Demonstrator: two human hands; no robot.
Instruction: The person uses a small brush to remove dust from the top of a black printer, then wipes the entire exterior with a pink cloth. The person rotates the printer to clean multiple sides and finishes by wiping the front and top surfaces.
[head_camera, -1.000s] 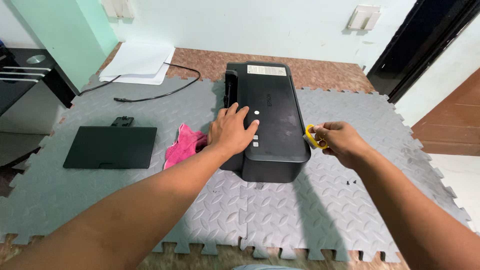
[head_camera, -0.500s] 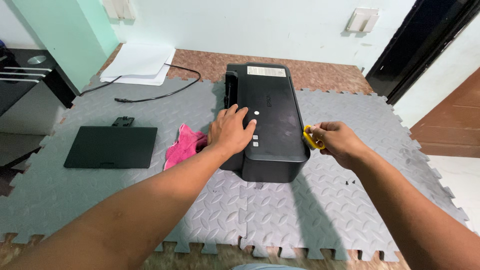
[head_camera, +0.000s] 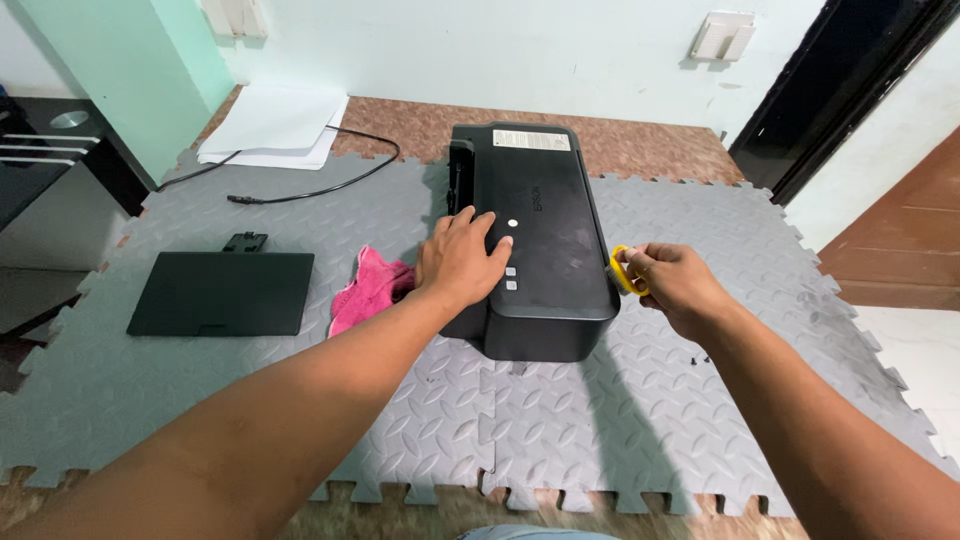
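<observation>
Head view looks down on a boxy black plastic printer (head_camera: 535, 240) standing on a grey foam floor mat (head_camera: 640, 420) made of interlocking tiles with a diamond-plate pattern. Several things are only partly readable. The yellow-handled tool (head_camera: 622, 270) in the right hand (head_camera: 675, 285) shows just a short curved yellow piece beside the printer's right wall; its working end is hidden between the hand and the printer, so what kind of tip it has and whether it touches the printer cannot be told. The printer's right side, where the tool points, is out of sight from this angle. A few tiny dark specks lie on the mat near the right wrist, too small to identify. The left edge of the frame cuts off a dark cabinet with light trim (head_camera: 40, 150).

The right hand is curled closed around the yellow handle, fingers wrapped over it, just beside the printer's front right corner. The left hand (head_camera: 462, 262) lies flat and spread on the printer's top near its left front edge, fingers open, gripping nothing, fingertips close to the small pale buttons.

Just left of the printer, touching or nearly touching it, a crumpled pink cloth (head_camera: 365, 290) rests on the mat. Farther left lies a flat black rectangular panel (head_camera: 222, 293). Behind, a black cable (head_camera: 310, 185) curls across the mat toward a stack of white paper sheets (head_camera: 275, 125) on the brown floor.
</observation>
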